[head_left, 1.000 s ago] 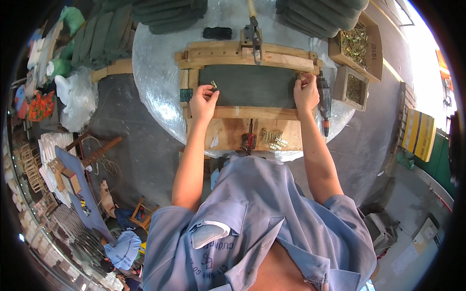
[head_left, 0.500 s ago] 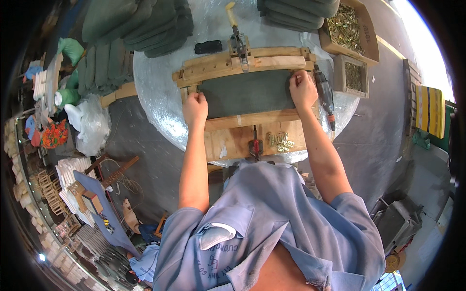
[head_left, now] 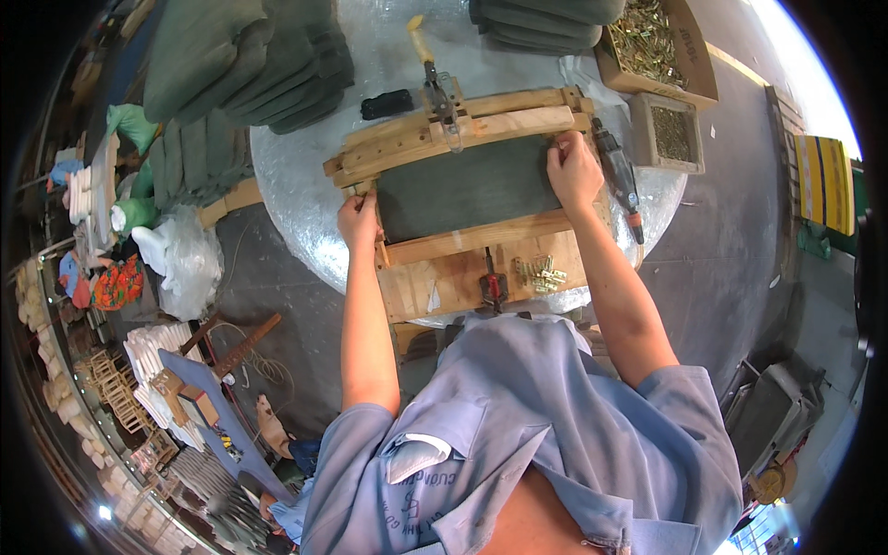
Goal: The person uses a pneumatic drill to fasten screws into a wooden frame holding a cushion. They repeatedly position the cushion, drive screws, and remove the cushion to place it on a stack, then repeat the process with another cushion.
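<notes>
A flat dark green panel lies in a wooden jig, between its far and near rails. At the panel's left end my left hand is closed, fingertips together beside the jig's side piece. My right hand pinches at the panel's far right corner, close to the far rail. What either hand's fingers hold, if anything, is too small or hidden to make out. A toggle clamp with a yellow handle sits on the far rail. Nearer me is a second clamp with red on it, beside several brass fittings.
Just right of the jig lies a power screwdriver. A cardboard box of metal fittings and a smaller bin stand at the far right. Stacked dark green panels fill the far left of the plastic-covered round table.
My left hand has shifted slightly left and nearer me along the panel's end. The right hand stays at its corner. The jig appears slightly tilted and shifted left in the picture.
</notes>
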{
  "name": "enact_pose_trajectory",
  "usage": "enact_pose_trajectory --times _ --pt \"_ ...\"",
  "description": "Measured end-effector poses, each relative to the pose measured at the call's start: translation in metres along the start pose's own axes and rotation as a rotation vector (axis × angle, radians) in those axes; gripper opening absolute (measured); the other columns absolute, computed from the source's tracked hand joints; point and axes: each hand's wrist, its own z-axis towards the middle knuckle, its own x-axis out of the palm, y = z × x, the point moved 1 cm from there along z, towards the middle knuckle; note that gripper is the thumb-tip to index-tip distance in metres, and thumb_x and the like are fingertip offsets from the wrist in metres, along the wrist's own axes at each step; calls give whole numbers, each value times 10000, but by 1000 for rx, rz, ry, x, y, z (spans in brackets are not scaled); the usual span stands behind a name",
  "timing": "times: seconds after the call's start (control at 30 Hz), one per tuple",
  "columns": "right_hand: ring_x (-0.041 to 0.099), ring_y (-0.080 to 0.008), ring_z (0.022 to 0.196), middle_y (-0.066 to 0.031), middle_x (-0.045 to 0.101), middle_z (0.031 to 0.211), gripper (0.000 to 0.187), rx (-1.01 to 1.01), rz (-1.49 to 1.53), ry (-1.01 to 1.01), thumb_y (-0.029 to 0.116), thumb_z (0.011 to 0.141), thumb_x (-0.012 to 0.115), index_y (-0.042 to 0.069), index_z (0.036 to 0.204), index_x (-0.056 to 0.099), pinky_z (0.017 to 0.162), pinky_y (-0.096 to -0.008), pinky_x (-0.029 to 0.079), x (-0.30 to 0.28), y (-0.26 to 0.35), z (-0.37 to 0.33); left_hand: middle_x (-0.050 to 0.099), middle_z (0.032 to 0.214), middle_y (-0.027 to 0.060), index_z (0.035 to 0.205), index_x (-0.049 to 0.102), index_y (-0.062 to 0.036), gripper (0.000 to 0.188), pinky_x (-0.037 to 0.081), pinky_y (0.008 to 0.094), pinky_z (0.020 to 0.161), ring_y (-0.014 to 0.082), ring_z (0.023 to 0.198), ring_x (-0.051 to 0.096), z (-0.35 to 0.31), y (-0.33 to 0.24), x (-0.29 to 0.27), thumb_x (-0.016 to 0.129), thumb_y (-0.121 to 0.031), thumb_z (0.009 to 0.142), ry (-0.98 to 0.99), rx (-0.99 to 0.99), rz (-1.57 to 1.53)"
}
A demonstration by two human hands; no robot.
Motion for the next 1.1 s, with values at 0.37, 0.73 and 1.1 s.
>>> enact_pose_trajectory --times 0.37,0.73,1.1 --pt "754 -239 848 -56 763 909 182 139 474 -31 181 938 739 116 1098 683 793 -387 589 -8 -15 7 595 648 62 939 647 4 362 520 330 460 172 475 588 -12 -11 -3 746 -329 1042 40 10 -256" --pt "612 -449 1281 -224 636 1383 746 144 -91 -85 200 826 783 120 1527 539 1084 -522 507 -40 -145 -44 651 792 19 979 633 -30 276 473 256 597 77 678 587 -173 49 -26 686 -273 1099 -243 293 -256" --pt "456 -83 517 24 526 716 342 505 618 563 246 767 782 94 1049 661 447 -280 337 -108 -137 -15 673 802 10 1074 704 -55 214 516 240 605 68 648 608 -224 -41 27 673 -265 1104 291 177 -463"
